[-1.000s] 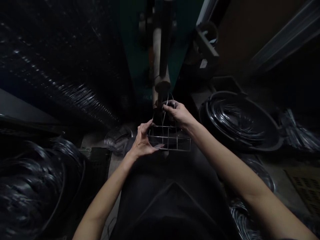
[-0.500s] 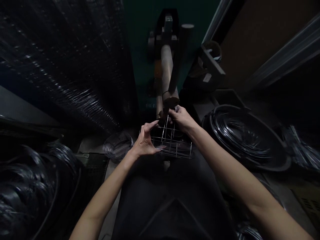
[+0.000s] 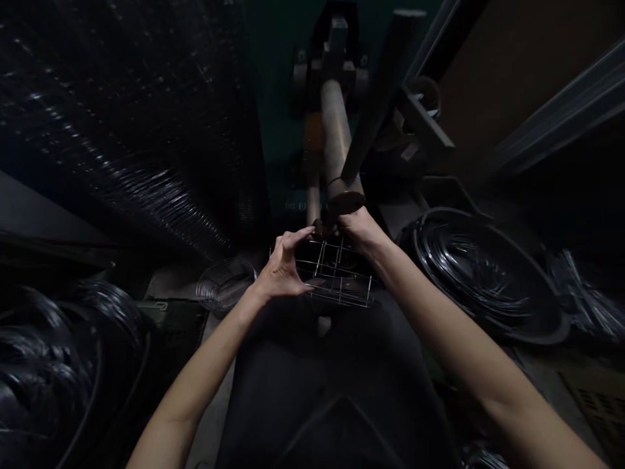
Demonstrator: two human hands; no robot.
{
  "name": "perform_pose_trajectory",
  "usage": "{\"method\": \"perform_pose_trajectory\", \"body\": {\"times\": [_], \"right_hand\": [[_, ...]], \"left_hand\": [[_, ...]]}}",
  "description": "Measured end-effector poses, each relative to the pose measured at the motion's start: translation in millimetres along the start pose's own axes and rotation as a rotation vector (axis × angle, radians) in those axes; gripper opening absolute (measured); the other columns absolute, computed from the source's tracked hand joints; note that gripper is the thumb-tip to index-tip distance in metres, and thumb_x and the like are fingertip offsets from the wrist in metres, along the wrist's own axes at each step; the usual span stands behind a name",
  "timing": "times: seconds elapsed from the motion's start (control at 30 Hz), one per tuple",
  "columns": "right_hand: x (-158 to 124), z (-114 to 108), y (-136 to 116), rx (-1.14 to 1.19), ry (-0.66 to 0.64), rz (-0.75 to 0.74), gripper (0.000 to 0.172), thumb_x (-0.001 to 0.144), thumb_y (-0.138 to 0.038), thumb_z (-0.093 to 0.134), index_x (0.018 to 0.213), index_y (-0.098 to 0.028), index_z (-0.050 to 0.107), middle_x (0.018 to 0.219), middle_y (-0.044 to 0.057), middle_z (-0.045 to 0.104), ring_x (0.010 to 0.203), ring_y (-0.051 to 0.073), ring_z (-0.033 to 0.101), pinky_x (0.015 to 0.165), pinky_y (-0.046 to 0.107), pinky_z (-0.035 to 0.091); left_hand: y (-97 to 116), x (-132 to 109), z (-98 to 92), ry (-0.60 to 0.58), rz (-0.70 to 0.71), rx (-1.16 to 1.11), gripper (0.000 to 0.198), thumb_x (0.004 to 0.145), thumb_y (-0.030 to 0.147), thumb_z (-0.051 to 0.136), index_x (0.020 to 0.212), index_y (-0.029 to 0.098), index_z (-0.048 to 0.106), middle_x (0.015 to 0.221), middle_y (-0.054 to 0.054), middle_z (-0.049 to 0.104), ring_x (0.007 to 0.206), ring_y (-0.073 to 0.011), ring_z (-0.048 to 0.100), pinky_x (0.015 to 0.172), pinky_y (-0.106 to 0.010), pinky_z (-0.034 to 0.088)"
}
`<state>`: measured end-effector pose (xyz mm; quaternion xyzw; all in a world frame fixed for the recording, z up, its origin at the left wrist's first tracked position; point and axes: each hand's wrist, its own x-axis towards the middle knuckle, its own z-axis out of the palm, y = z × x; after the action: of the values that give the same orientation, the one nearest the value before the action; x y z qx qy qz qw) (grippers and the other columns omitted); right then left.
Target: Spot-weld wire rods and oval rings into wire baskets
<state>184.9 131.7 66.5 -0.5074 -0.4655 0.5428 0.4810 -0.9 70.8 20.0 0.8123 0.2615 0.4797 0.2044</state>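
A wire rack [image 3: 342, 290], made of thin bright rods crossing in a grid, is held in front of me at the end of a machine's arms. My left hand [image 3: 286, 267] spans its left side, thumb on the near part and fingers toward the far part. At the far edge, my right hand [image 3: 360, 228] has its fingers curled together at the wires, right under the thick upper arm [image 3: 336, 124]; its fingertips are partly hidden. The thinner lower arm [image 3: 313, 195] ends close to my left fingertips.
Right of me, a dark round tub [image 3: 537, 326] holds looped wires, with loose rods [image 3: 586, 293] beyond. To the left stand a small wire coil [image 3: 225, 283] and bundled wire hoops [image 3: 49, 365]. A dark bar [image 3: 383, 98] slants up from the upper arm.
My view has shifted slightly, so the machine appears larger and farther right. My right hand sits further under the upper arm's end; my left hand keeps its place on the rack.
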Motion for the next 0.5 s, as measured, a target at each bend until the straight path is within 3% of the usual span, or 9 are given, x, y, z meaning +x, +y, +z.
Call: {"method": "perform_pose_trajectory", "body": {"times": [0.2, 0.4, 0.5], "right_hand": [[11.3, -0.2, 4.0, 0.018, 0.009, -0.004, 0.047, 0.061, -0.044, 0.081, 0.073, -0.022, 0.041, 0.047, -0.01, 0.043, 0.04, 0.007, 0.044, 0.038, 0.02, 0.035], [14.3, 1.9, 4.2, 0.047, 0.013, -0.011, 0.043, 0.06, -0.041, 0.08, 0.073, -0.021, 0.044, 0.049, -0.009, 0.047, 0.041, 0.007, 0.043, 0.039, 0.02, 0.034], [13.3, 3.5, 3.6, 0.03, 0.025, -0.003, 0.037, 0.064, -0.04, 0.076, 0.074, -0.02, 0.046, 0.052, -0.008, 0.049, 0.043, 0.008, 0.045, 0.04, 0.02, 0.034]], "left_hand": [[-4.4, 6.4, -2.9, -0.013, -0.037, -0.003, 0.11, 0.061, 0.034, 0.085, 0.145, 0.029, 0.014, 0.126, -0.014, 0.05, 0.108, -0.0297, 0.058, 0.09, -0.05, 0.049], [-9.1, 10.1, -3.9, -0.025, -0.056, -0.017, 0.116, 0.057, 0.036, 0.087, 0.145, 0.032, 0.012, 0.134, -0.015, 0.044, 0.11, -0.0301, 0.058, 0.09, -0.049, 0.05], [-7.4, 10.2, -5.5, -0.048, -0.102, -0.069, 0.116, 0.058, 0.035, 0.087, 0.145, 0.032, 0.011, 0.129, -0.014, 0.049, 0.106, -0.0277, 0.06, 0.091, -0.049, 0.05]]}}
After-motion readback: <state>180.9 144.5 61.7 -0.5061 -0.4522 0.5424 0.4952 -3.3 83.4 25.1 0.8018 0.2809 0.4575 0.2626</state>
